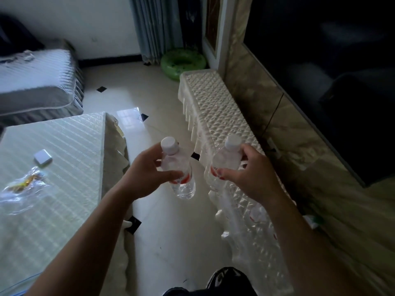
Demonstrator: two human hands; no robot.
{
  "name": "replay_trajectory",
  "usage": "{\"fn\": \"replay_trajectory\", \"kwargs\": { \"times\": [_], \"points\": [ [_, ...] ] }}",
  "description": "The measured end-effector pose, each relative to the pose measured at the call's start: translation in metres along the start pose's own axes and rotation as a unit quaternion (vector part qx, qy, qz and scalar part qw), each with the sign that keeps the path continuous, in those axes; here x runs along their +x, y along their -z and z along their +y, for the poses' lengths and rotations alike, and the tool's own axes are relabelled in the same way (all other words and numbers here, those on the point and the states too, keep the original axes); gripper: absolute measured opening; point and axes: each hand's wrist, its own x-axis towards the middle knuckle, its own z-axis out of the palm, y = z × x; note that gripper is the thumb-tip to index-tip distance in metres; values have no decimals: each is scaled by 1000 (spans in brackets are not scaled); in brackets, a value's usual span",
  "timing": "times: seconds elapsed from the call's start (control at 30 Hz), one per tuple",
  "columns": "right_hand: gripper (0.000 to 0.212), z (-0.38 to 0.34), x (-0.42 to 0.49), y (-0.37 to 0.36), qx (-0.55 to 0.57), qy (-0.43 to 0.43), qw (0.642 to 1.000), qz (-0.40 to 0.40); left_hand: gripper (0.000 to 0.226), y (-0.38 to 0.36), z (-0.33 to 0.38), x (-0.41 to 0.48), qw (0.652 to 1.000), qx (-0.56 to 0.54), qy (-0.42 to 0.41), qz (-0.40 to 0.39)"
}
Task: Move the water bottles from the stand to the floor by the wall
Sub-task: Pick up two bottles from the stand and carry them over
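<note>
My left hand (147, 174) grips a clear water bottle (181, 180) with a white cap and a red label, held upright over the tiled floor (171, 231). My right hand (248, 174) grips a second clear water bottle (224, 161) of the same kind, held above the long white stand (213, 107) with a quilted cover. Both bottles hang in the air, about side by side. Another bottle (258, 214) seems to lie on the stand under my right forearm, blurred.
A low table (70, 146) with a pale cover stands at left, bearing a small white box (42, 158) and a plastic wrapper (23, 186). A large dark TV (342, 82) hangs on the marble wall at right. A green swim ring (182, 63) and a sofa (38, 86) lie beyond.
</note>
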Motion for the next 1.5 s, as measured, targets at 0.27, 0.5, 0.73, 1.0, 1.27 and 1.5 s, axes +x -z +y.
{"fn": "replay_trajectory", "kwargs": {
  "times": [0.27, 0.5, 0.73, 1.0, 1.27, 1.5],
  "points": [
    [51, -14, 73, -24, 0, 23, 999, -46, 67, 29, -24, 35, 999, 2, 29, 30],
    [58, -6, 174, -40, -1, 34, 998, -56, 71, 47, -39, 111, 996, 15, 68, 54],
    [56, 0, 269, -40, -16, 57, 996, -71, 73, 56, -41, 184, 992, 28, 78, 90],
    [56, -8, 340, -43, -1, 59, 995, -81, 71, 69, -56, 242, 991, 17, 85, 107],
    [53, -11, 402, -66, -20, 46, 997, -59, 70, 94, -91, 310, 993, -12, 76, 88],
    [56, -31, 477, -106, -44, 28, 998, -46, 66, 147, -137, 381, 995, -20, 68, 65]
  ]
}}
